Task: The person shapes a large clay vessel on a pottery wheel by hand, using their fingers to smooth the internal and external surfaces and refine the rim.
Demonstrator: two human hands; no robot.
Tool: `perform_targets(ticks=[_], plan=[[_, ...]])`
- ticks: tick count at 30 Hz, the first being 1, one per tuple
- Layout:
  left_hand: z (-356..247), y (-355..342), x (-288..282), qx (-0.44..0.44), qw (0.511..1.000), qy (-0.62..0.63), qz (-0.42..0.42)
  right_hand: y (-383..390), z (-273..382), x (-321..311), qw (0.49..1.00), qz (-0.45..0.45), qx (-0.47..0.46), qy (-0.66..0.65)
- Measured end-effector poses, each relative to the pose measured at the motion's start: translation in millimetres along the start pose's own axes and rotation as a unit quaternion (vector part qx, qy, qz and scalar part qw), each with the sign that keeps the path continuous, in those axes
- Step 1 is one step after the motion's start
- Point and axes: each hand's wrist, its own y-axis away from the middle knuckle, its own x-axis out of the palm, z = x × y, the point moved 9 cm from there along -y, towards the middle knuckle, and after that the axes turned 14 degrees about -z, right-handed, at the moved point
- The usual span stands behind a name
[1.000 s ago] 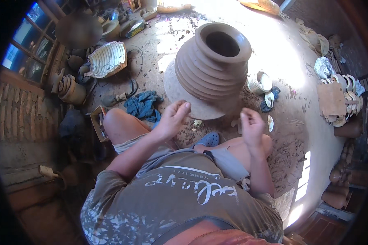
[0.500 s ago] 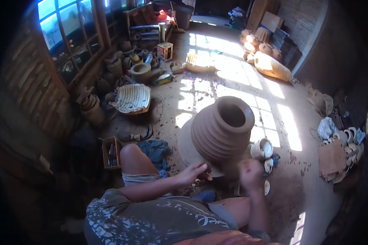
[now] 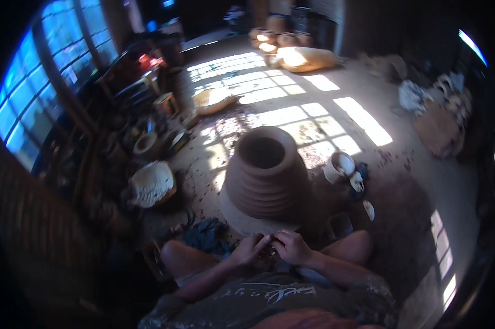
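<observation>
A large ribbed clay pot [image 3: 266, 189] with a wide round mouth stands upright on a pale round disc [image 3: 234, 213] in front of my knees. My left hand [image 3: 251, 250] and my right hand [image 3: 291, 247] meet just on my side of the disc, apart from the pot. Both have curled fingers, with the thumbs and fingertips close together. Whatever they pinch between them, if anything, is hidden or too small to make out.
Right of the pot stands a pale bucket [image 3: 339, 166], with a whitish piece [image 3: 356, 182] beside it. A dark blue cloth [image 3: 206, 236] lies by my left knee. Further left is a ridged pale basin [image 3: 153, 183]. Several clay pots [image 3: 277, 39] stand at the back.
My right hand has come in from the pot's right side to meet my left hand. The view has turned, so the pot appears further left.
</observation>
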Motion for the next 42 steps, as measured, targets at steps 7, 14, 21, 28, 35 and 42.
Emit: perform_targets(ticks=[7,14,21,28,35,42], plan=[[7,-10,3,0.033,0.994,0.089,0.057,5,13,-8,0.997,0.023,-0.042,0.052],[20,4,22,-0.106,0.991,0.042,0.075,22,35,-5,0.944,-0.009,-0.275,0.183],[-25,-1,24,0.012,0.992,0.095,0.085,8,19,-27,0.994,-0.063,-0.061,0.069],[-20,3,17,-0.029,0.984,0.095,0.145,5,7,-33,0.997,-0.063,0.031,-0.024],[-93,-19,-68,0.208,0.932,0.147,-0.257,-8,1,-84,0.960,-0.192,0.187,-0.080],[-219,-67,-138,0.363,0.787,-0.002,-0.498,-43,6,-100,0.970,-0.218,0.097,-0.047]])
